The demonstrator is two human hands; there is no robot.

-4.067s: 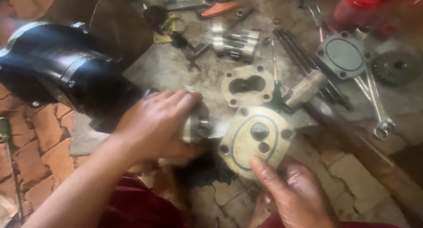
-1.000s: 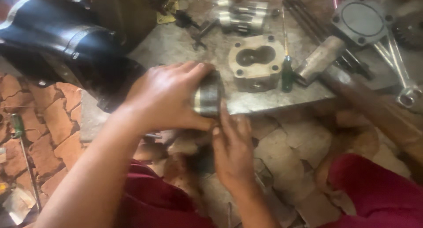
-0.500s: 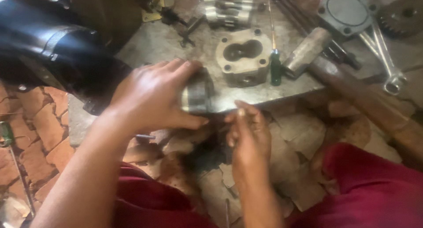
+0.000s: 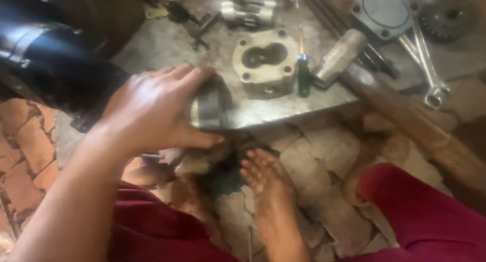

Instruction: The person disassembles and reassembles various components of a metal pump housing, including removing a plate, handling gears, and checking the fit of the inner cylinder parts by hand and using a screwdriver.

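Metal cylinder part (image 4: 210, 109) is sitting at the worktop (image 4: 167, 42) edge, left hand (image 4: 157, 110) gripping it; right hand (image 4: 266, 178) is hovering below, fingers loose, probably empty. Pump housing (image 4: 264, 62) is lying unassembled nearby.

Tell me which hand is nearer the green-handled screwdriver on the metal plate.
Left. The left hand grips a metal cylinder on the metal plate, level with the green-handled screwdriver. The right hand sits lower, off the plate, over the stone floor.
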